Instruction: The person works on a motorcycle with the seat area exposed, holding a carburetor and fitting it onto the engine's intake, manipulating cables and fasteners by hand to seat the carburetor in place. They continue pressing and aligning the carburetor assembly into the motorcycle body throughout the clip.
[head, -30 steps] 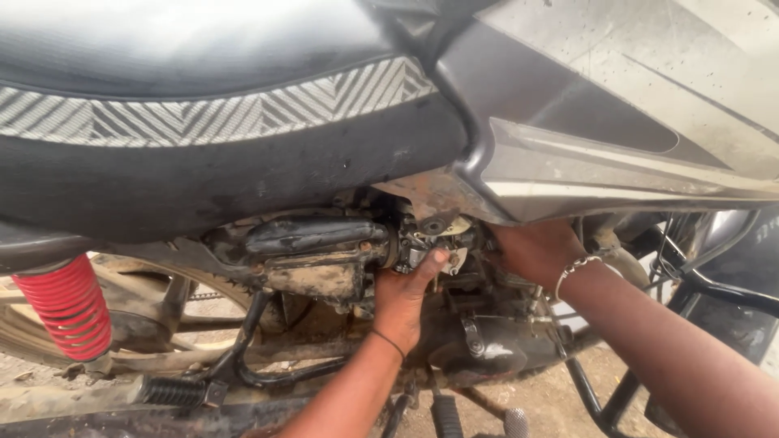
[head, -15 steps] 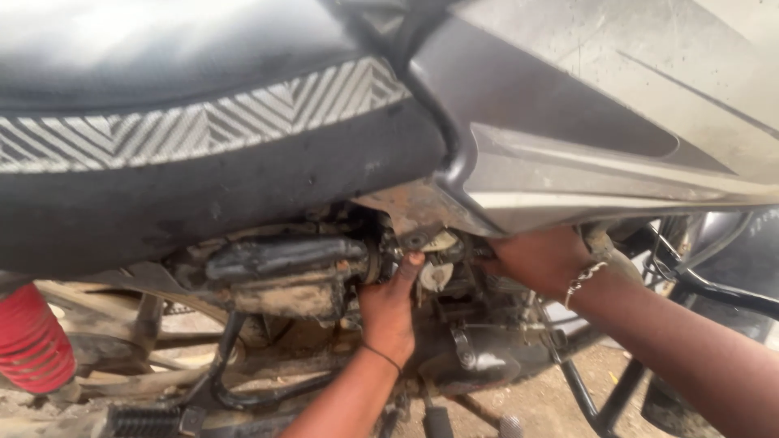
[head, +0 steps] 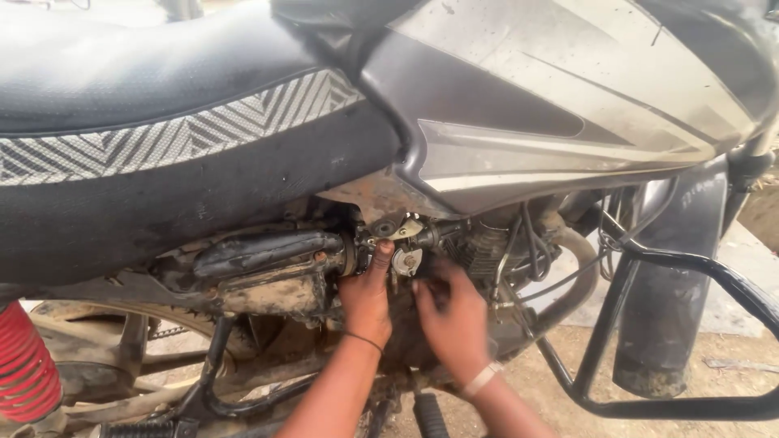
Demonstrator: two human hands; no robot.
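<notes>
A small shiny metal engine part (head: 403, 258) sits in the middle of the dirty grey-and-black motorbike (head: 519, 122), just under the spot where the black seat with the grey zigzag stripe (head: 162, 138) meets the big grey tank cover (head: 568, 89). It is right above both hands.

The left hand (head: 367, 300) reaches up from below — its pointing finger is stretched straight and the tip touches the left side of the shiny part. The other fingers are curled loosely and hold nothing. A thin black band goes round this wrist.

The right hand (head: 454, 320) is just beside it, to the right and a bit lower. Its fingers (head: 428, 302) are bent and a little blurry, close under the shiny part — I cannot tell if they pinch anything. A pale bangle sits on this wrist.

A dusty black rubber hose (head: 260, 251) lies left of the part. A red spring (head: 28, 365) shows at the bike's bottom left corner, and a black metal guard bar (head: 690, 268) stands on the right.
</notes>
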